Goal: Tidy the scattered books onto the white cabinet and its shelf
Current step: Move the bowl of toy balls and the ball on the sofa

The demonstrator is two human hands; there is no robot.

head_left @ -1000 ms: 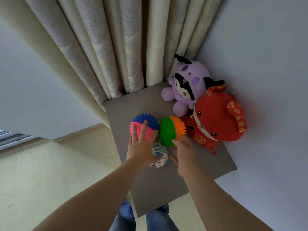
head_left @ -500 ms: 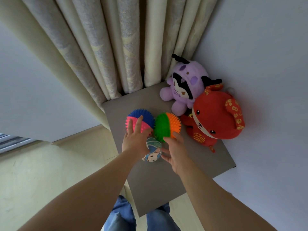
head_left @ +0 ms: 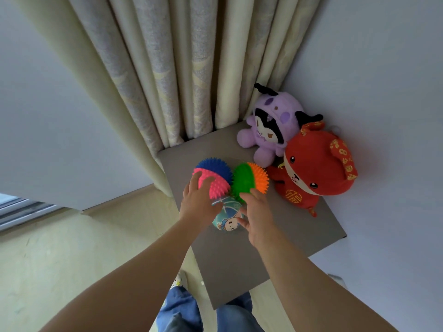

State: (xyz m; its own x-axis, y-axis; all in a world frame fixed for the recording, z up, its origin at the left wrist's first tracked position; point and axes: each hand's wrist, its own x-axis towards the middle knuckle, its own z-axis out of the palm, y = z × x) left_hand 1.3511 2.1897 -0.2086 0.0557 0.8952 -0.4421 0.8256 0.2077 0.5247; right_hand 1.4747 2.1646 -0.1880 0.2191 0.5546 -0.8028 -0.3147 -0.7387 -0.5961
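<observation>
No books are in view. The cabinet top [head_left: 239, 259], grey in this light, fills the corner; its shelf is unseen. The left hand [head_left: 199, 202] lies relaxed over the pink-and-blue spiky ball [head_left: 213, 176], and the right hand [head_left: 257, 219] touches the green-and-orange spiky ball [head_left: 249, 179] with straight fingers; neither grips. Recommendation: push both balls back gently, since they roll. A cartoon-printed ball [head_left: 227, 219] sits between the hands. The purple plush [head_left: 271, 130] and red plush [head_left: 314, 173] crowd the back right, limiting space.

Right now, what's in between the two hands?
A small teal ball with a cartoon figure sits between the left hand and right hand, in the head view.
</observation>
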